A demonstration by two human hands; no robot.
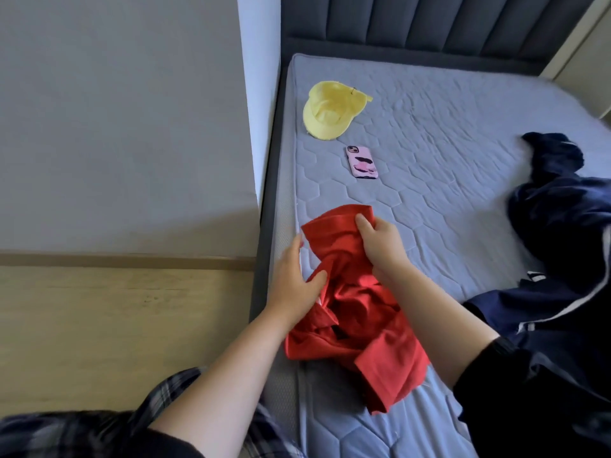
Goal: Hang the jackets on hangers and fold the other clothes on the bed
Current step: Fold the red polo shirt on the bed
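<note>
A crumpled red garment (350,312) of soft, smooth knit lies bunched at the near left edge of the quilted, hexagon-stitched grey mattress (463,160). The right hand (380,246) grips its upper part, fingers curled into the cloth. The left hand (294,285) appears to pinch the left edge, thumb across the fabric. A glossy navy jacket (562,226) with white stripes sprawls at right. A yellow cap (330,110) and a pink-cased phone (362,161) lie farther up.

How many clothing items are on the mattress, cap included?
3: red garment at the near left edge; yellow cap toward the headboard; navy jacket heaped at right, possibly hiding more.
</note>
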